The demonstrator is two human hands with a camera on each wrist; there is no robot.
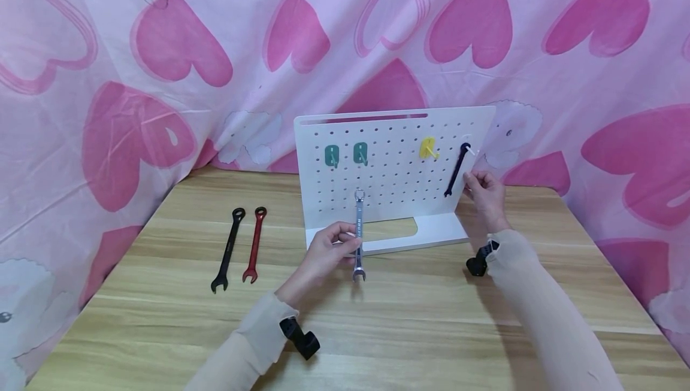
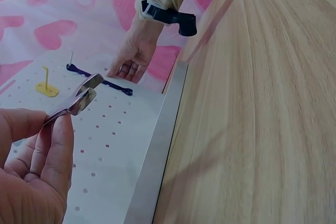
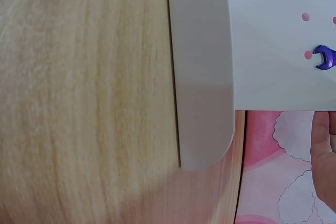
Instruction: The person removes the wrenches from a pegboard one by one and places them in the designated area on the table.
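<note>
My left hand [image 1: 330, 242] pinches a silver combination wrench [image 1: 359, 217] between thumb and fingers, its ring end up and its open jaw down, in front of the white pegboard [image 1: 396, 184]. In the left wrist view the wrench's open end [image 2: 84, 95] points away from the left hand [image 2: 39, 166]. My right hand [image 1: 487, 196] grips the board's right edge; only part of this hand [image 3: 323, 156] shows in the right wrist view. Near it, a dark blue wrench [image 1: 457, 169] hangs tilted from a white hook [image 1: 470, 149].
On the board are two green hooks [image 1: 331, 155] at the left and a yellow hook [image 1: 428, 148] towards the right. A black wrench [image 1: 229, 250] and a red wrench [image 1: 255, 244] lie on the wooden table [image 1: 409, 331] at the left. Behind hangs a pink heart-patterned cloth [image 1: 323, 91].
</note>
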